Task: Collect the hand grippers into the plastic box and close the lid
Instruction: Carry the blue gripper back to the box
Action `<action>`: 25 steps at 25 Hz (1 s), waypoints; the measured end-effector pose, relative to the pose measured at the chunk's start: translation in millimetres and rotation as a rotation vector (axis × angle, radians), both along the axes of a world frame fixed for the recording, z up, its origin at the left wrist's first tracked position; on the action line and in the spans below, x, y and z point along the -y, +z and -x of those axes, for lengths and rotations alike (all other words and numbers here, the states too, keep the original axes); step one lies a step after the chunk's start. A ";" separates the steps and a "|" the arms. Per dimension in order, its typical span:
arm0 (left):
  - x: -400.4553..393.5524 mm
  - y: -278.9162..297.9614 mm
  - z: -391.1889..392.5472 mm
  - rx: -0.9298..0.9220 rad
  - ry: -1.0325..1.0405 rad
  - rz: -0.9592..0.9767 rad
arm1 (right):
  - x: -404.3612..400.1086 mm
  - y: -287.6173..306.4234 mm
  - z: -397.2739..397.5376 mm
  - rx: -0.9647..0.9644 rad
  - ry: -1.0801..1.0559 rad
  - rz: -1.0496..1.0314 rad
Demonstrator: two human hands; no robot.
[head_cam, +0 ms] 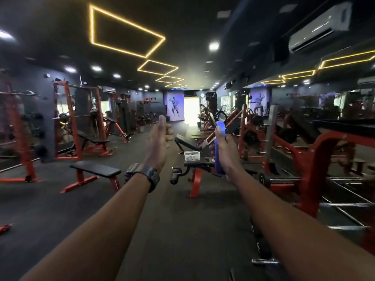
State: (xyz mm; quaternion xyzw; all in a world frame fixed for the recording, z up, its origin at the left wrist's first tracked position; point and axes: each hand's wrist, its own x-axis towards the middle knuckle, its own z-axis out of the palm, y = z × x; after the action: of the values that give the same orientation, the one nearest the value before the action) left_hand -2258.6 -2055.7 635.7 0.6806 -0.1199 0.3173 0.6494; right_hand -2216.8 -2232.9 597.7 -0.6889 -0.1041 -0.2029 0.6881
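- Right hand (pixel 223 151) out in front, fingers curled round a blue hand gripper (pixel 220 149) — that grip is clenched on it, one handle poking up above the fingers, the other running down past the palm.
- Left hand (pixel 160 140) held up edge-on, grasping nothing, fingers loosely bent, a dark watch (pixel 151 176) on the wrist.
- The plastic box (pixel 192 155) sits well ahead on the padded surface (pixel 199 164) of a red-framed bench, lid off by the look of it; contents too small to make out.
- Handling call: this gripper looks light and rigid, likely sprung at the hinge, with soft blue sleeves that shouldn't slip. Holding both handles together, as now, seems the sensible place to take it.
- The box looks thin and light too, so it may slide when something drops in; the free hand could steady its wall.
- Flat bench (pixel 95 168) off to the left, racks both sides, dark floor between.
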 end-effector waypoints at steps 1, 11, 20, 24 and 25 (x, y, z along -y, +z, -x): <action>-3.5 -4.0 -31.6 0.012 0.000 -0.001 | -4.8 -2.1 -29.9 0.006 -0.010 0.005; -40.0 -11.6 -348.1 -0.043 0.003 0.028 | -38.5 -3.8 -348.5 -0.057 -0.039 0.023; -120.4 -37.0 -651.5 -0.044 -0.029 0.052 | -120.2 -29.5 -619.7 -0.085 -0.072 0.053; -150.3 -26.2 -780.5 -0.058 -0.046 0.032 | -147.9 -20.8 -747.1 -0.064 -0.101 0.035; -154.3 -25.5 -806.6 -0.061 -0.047 0.030 | -152.7 -19.0 -774.1 -0.060 -0.095 0.042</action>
State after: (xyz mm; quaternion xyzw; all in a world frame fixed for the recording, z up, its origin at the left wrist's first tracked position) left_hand -1452.0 -1901.3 610.1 0.6770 -0.1114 0.2828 0.6702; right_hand -1442.7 -2080.2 578.7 -0.7131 -0.0550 -0.2122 0.6659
